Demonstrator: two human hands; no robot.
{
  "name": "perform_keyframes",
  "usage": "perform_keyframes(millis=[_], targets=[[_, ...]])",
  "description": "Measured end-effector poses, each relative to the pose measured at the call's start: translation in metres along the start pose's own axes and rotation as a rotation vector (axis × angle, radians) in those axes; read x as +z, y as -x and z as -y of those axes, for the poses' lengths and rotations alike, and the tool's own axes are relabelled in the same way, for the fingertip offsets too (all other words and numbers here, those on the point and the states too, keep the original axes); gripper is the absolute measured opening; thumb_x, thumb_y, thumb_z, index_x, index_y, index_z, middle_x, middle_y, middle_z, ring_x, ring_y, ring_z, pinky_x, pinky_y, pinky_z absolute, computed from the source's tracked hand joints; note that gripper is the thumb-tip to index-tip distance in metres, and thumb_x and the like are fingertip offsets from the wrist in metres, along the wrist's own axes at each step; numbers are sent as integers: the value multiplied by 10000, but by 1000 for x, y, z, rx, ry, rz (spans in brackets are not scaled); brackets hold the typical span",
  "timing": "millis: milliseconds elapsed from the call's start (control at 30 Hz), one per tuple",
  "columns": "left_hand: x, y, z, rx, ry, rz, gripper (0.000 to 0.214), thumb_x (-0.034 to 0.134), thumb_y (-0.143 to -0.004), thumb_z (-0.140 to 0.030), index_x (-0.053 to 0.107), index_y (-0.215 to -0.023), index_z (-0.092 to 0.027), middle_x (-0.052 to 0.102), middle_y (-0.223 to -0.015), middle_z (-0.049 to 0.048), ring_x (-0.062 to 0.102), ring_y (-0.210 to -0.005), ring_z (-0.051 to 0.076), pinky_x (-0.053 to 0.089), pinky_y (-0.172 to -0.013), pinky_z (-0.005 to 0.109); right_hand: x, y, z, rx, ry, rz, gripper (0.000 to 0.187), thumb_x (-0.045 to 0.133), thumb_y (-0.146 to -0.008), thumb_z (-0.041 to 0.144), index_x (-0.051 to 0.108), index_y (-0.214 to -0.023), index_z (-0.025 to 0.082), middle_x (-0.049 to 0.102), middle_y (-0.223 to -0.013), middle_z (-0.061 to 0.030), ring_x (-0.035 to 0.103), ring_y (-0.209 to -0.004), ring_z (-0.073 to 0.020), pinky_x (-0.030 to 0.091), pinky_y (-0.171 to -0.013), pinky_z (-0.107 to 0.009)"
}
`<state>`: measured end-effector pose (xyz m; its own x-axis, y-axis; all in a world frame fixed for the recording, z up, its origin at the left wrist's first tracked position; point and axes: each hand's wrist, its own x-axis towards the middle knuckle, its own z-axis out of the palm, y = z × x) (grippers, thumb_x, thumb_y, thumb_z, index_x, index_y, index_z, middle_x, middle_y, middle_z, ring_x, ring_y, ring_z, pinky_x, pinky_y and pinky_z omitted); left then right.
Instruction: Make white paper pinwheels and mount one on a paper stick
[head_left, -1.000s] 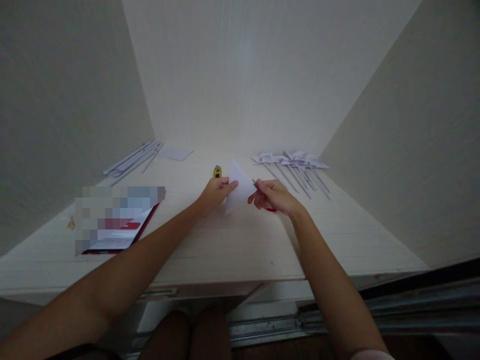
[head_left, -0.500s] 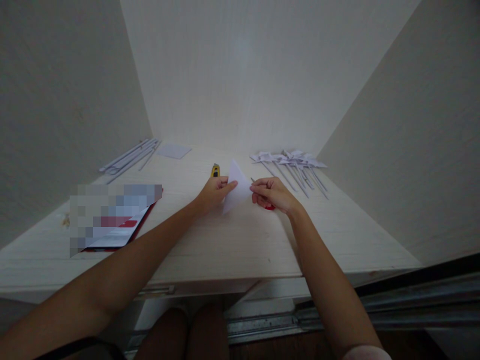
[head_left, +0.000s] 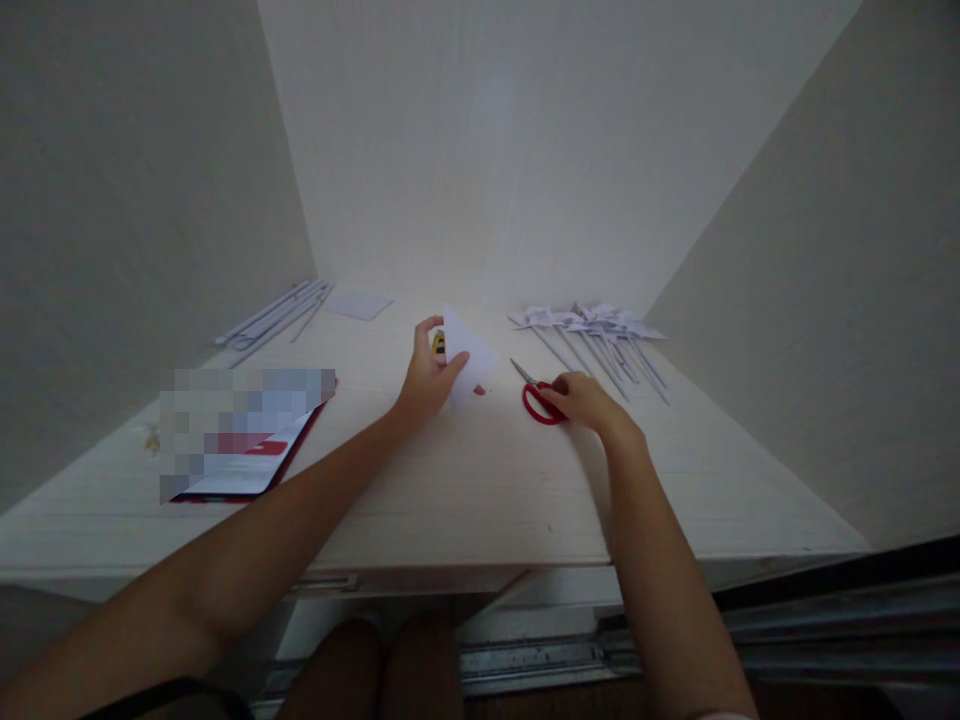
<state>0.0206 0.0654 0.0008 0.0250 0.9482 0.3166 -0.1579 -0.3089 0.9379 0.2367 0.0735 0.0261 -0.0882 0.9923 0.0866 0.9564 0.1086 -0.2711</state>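
A white sheet of paper [head_left: 469,352], its outline like a triangle, is pinched between the thumb and fingers of my left hand [head_left: 431,375]. Over the tabletop to the right, my right hand [head_left: 589,400] has its fingers on the red handles of a pair of scissors [head_left: 534,395]. The metal blades point up and left toward the paper, without touching it. Partly hidden behind my left hand and the paper is a yellow box cutter [head_left: 439,343]. A small reddish-brown patch shows at the paper's lower right; I cannot tell what it is.
Several paper pinwheels [head_left: 592,322] on sticks lie at the back right. Several rolled paper sticks [head_left: 281,318] and a flat paper sheet [head_left: 360,304] are at the back left. A tablet [head_left: 281,450], partly blurred out, rests on the left. Walls enclose the white tabletop [head_left: 465,490].
My right hand has left the paper's edge and moved right and slightly down, onto the scissors, which now show clearly. My left hand keeps the paper and has shifted its fingers.
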Motion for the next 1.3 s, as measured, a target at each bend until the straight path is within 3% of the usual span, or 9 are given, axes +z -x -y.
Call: perform_keyframes(millis=[100, 233, 333, 400, 533, 600, 767, 1000, 1300], targets=[[-3, -2, -1, 108, 23, -53, 710, 581, -755, -216, 152, -1319, -248, 632, -750, 20, 589, -434, 115, 470, -432, 220, 1, 5, 4, 30, 132, 135, 221, 573, -741, 287, 615, -852, 100, 658, -828, -144, 591, -711, -186, 342, -544, -250], [-5, -4, -4, 179, -58, -136, 304, 596, -738, -251, 567, -1027, -160, 584, -668, 1, 526, -406, 75, 426, -408, 193, 5, 9, 13, 80, 176, 136, 211, 549, -749, 242, 608, -882, 89, 648, -842, -171, 600, -760, -216, 334, -550, -260], [-5, -3, -8, 219, -172, -214, 208, 632, -709, -239, 665, -884, -131, 389, -426, -77, 393, -350, 43, 348, -384, 164, 7, 8, 15, 87, 105, 71, 174, 538, -746, 206, 598, -858, 88, 635, -836, -169, 586, -752, -207, 337, -564, -261], [-4, -2, -11, 216, -172, -240, 297, 659, -682, -222, 658, -963, -127, 308, -378, -105, 349, -346, 42, 320, -383, 160, 8, 6, 16, 67, -52, 45, 144, 508, -755, 187, 583, -833, 92, 622, -796, -143, 561, -698, -183, 339, -563, -263], [-1, 0, -16, 193, -42, -251, 421, 673, -655, -215, 614, -1056, -100, 525, -522, -34, 426, -409, 48, 353, -433, 177, 8, 6, 29, -77, -655, 58, 138, 506, -752, 203, 521, -867, 130, 546, -749, -45, 476, -621, -121, 349, -553, -246], [-1, -1, -16, 208, -28, -279, 452, 672, -655, -221, 607, -1085, -99, 517, -523, -37, 395, -407, 43, 335, -433, 179, 8, 10, 36, -121, -917, 87, 225, 566, -729, 244, 475, -912, 151, 476, -719, 5, 424, -600, -95, 345, -548, -231], [-2, -2, -16, 262, -72, -360, 487, 686, -645, -225, 613, -1114, -115, 323, -452, -97, 238, -434, 43, 258, -415, 188, 9, 20, 40, -209, -1255, 378, 520, 697, -639, 378, 416, -1032, 185, 404, -711, 33, 357, -586, -84, 301, -518, -223], [1, 1, -18, 269, -75, -365, 513, 682, -653, -254, 597, -1143, -131, 313, -528, -83, 271, -487, 56, 309, -458, 195, 25, 27, 58, -362, -1424, 515, 616, 592, -610, 662, 425, -995, 211, 393, -783, 11, 388, -644, -97, 344, -631, -267], [5, 7, -19, 260, -67, -296, 528, 687, -647, -255, 593, -1151, -128, 318, -555, -71, 306, -509, 61, 336, -483, 198, 34, 27, 64, -364, -1358, 588, 563, 474, -652, 721, 417, -875, 207, 400, -793, -3, 376, -651, -103, 342, -630, -265]])
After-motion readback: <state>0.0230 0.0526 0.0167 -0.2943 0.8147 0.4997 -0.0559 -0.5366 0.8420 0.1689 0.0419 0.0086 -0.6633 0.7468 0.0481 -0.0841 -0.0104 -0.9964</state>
